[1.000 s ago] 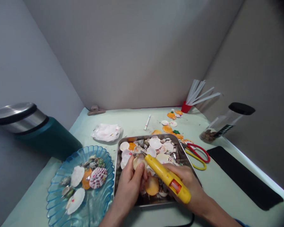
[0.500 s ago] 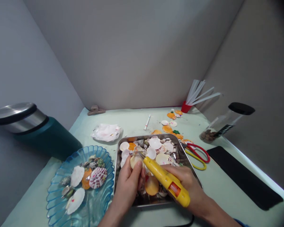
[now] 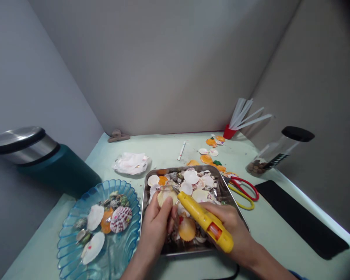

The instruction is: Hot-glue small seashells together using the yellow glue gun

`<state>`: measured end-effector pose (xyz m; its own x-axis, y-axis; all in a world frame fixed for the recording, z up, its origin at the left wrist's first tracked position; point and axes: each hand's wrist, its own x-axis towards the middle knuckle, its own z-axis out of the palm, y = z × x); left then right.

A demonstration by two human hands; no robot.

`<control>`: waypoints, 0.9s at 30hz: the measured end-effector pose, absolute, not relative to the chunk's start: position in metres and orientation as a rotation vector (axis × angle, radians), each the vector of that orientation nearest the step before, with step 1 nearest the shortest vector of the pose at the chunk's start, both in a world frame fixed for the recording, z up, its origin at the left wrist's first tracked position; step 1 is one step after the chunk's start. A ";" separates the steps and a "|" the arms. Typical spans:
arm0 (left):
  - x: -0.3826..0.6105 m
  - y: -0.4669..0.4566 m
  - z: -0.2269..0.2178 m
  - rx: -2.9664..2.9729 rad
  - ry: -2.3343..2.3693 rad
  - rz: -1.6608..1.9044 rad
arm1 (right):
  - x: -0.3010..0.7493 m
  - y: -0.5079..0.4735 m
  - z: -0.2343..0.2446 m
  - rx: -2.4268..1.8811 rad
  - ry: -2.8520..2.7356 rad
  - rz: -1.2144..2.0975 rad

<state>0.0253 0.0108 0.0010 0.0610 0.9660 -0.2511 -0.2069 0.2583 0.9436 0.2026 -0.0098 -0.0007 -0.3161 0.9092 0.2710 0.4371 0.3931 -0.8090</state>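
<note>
Over the metal tray, my left hand [image 3: 160,217] pinches a pale cream scallop shell [image 3: 167,197] between thumb and fingers. My right hand [image 3: 229,223] is wrapped round a yellow glue gun [image 3: 202,217] with a small red window in its body. Its metal nozzle points left and lies close to the shell's upper edge; whether they touch I cannot tell. Below both hands, the metal tray [image 3: 144,210] holds many loose shells, among them an orange scallop shell [image 3: 187,229] and a white shell [image 3: 190,177].
At left, a blue scalloped dish [image 3: 119,254] bears several shells, beside a teal bottle [image 3: 61,171]. Behind the tray lie a white packet [image 3: 131,163] and scattered orange shells [image 3: 206,158]. To the right are red-and-yellow scissors [image 3: 247,186], a black strip [image 3: 301,219], a clear bottle [image 3: 268,155] and a red cup [image 3: 229,132] of white sticks.
The shell in my left hand has tilted, showing more of its face, and shifted slightly. The glue gun has moved only a little; the things on the table stay put.
</note>
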 end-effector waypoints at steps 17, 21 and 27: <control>0.026 0.010 0.002 0.886 1.143 1.074 | 0.202 -0.010 0.000 -1.161 -1.912 0.816; 0.024 0.011 -0.004 0.941 1.146 1.039 | 0.202 -0.010 0.001 -1.169 -1.906 0.823; 0.023 0.011 -0.005 0.994 1.126 1.025 | 0.202 -0.010 0.000 -1.162 -1.917 0.820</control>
